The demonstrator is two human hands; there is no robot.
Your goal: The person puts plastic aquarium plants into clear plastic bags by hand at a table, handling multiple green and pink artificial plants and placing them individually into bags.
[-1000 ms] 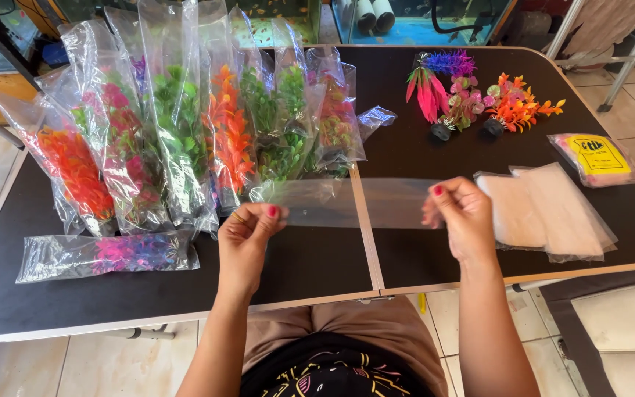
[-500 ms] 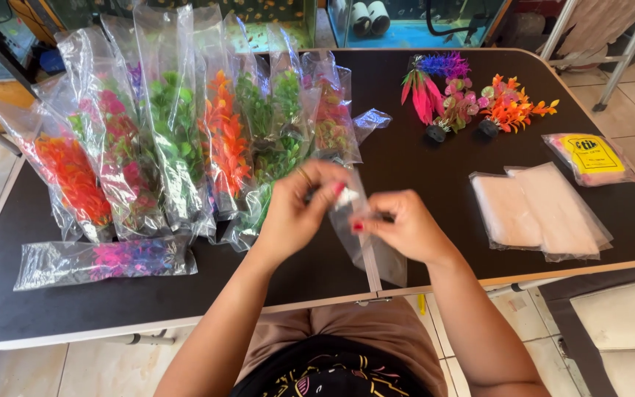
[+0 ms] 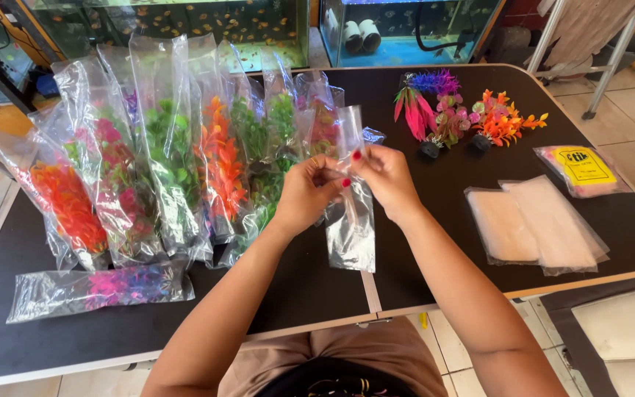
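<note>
Right now my fingers (image 3: 336, 175) are pinching the top of a clear plastic bag (image 3: 352, 220). My left hand (image 3: 306, 192) and my right hand (image 3: 384, 180) are close together, almost touching, and both squeeze the bag near its open end. The bag is long and thin. It stands up and down, with its top poking up above my fingers and its bottom hanging down toward me. It hangs just over the black table (image 3: 435, 257), close to the line where the two table halves meet.

On my left, lots of bagged plastic plants (image 3: 170, 154) stand in a leaning row, very near my left hand. One more bagged pink plant (image 3: 101, 288) lies flat, close to the front edge of the table. On my right, a pile of flat empty bags (image 3: 538, 224) lies well apart from my hands. A small yellow and pink packet (image 3: 580, 169) sits behind that pile. Loose plastic plants (image 3: 464, 114) in pink, purple and orange stand further back. The bare black table between my hands and the flat bags gives me room to move.
</note>
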